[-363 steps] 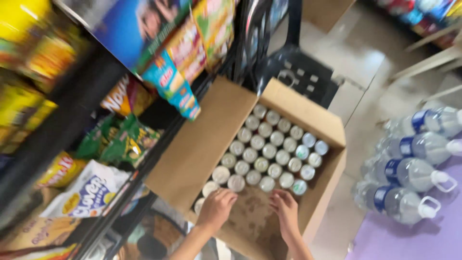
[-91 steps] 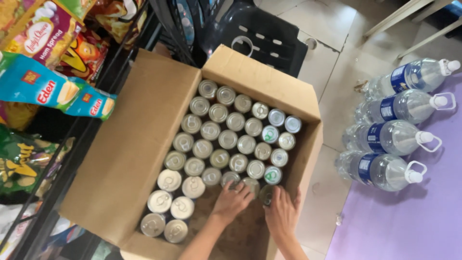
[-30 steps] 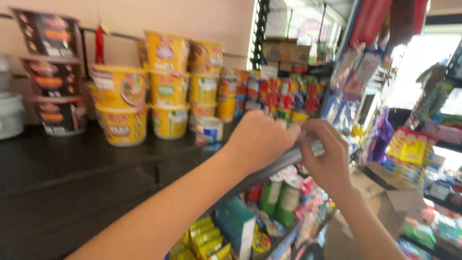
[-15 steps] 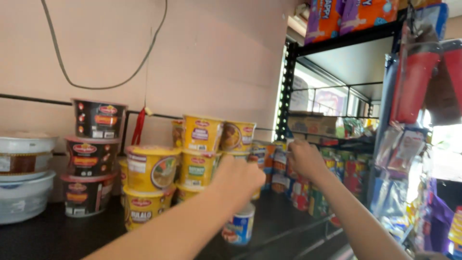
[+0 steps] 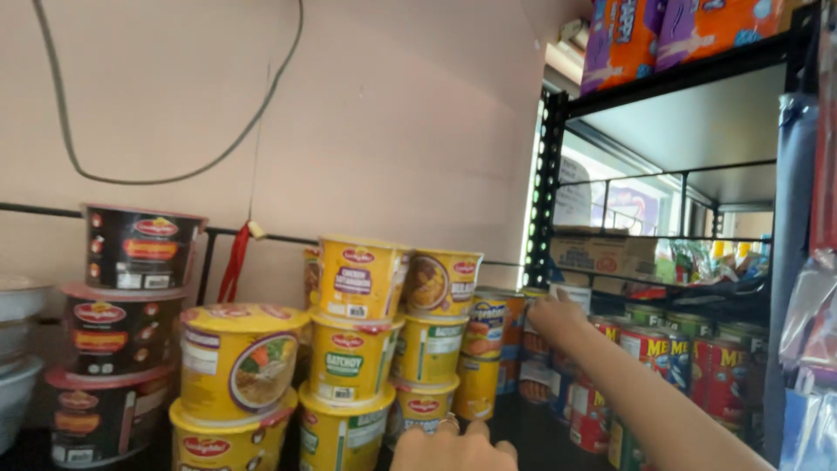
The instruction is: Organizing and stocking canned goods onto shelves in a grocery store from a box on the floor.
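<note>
Two hands are up at the shelf (image 5: pixel 532 432), both among stacked goods. Right hand (image 5: pixel 558 321) reaches to 3 o'clock of the noodle cups, fingers curled against a yellow-and-blue can (image 5: pixel 490 327) in the stack just beside the yellow cup noodle stack (image 5: pixel 357 349); whether they actually grip it I cannot tell, since the hand's back hides the palm. Left hand (image 5: pixel 453 447) sits low at 6 o'clock, a ring on one finger, fingers loosely closed near the bottom yellow cup; nothing visibly held. Red-labelled cans (image 5: pixel 689 358) already stand in a row at 3 o'clock, dark cup noodle bowls (image 5: pixel 122 323) at 9 o'clock. Judging by this, shelving looks well along: several cans placed, this one being seated, no loose cans in view.
</note>
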